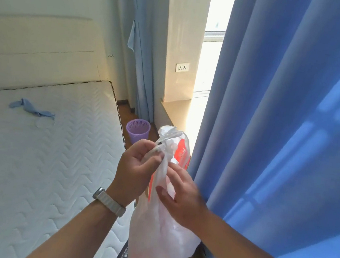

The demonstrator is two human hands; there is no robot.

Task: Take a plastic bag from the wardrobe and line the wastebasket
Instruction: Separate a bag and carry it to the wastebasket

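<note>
A translucent white plastic bag (pixel 159 233) with red print hangs in front of me, between my hands. My left hand (pixel 137 167), with a watch on its wrist, pinches the bag's bunched upper part. My right hand (pixel 180 195) rests against the bag's side lower down, fingers spread over the plastic, thumb on its near face. A purple mesh wastebasket (pixel 138 130) stands on the wooden floor beyond my hands, between the bed's corner and the window ledge. It looks empty and unlined.
A bare white mattress (pixel 33 166) fills the left, with a blue cloth (pixel 31 110) lying on it and a cream headboard behind. Blue curtains (pixel 282 120) hang along the right. A narrow strip of floor runs between bed and curtains toward the wastebasket.
</note>
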